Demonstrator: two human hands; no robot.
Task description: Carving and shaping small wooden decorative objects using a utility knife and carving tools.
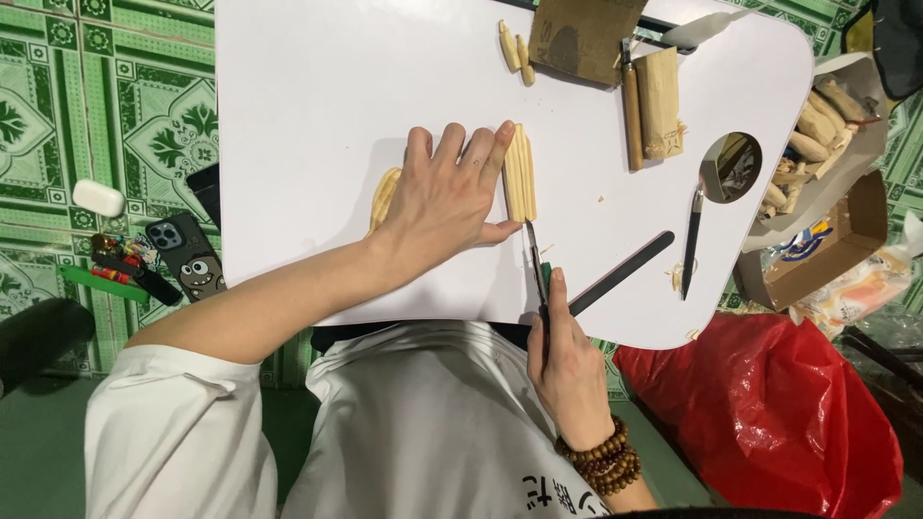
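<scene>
My left hand (444,197) lies flat on the white table (317,86), fingers spread, its index finger and thumb pressing against a pale grooved wooden piece (520,173). A second pale wooden piece (384,195) pokes out from under the hand's left side. My right hand (567,358), with a bead bracelet at the wrist, grips a thin carving tool (535,252) with a dark handle. The tool's tip touches the lower end of the grooved piece.
On the table lie a black flat file (621,273), a thin knife (691,240), a wooden-handled tool (632,111), a wood block (660,101), sandpaper (582,34) and small wood pieces (514,50). A cardboard box of wood pieces (817,125) and red bag (769,413) sit right; a phone (186,255) left.
</scene>
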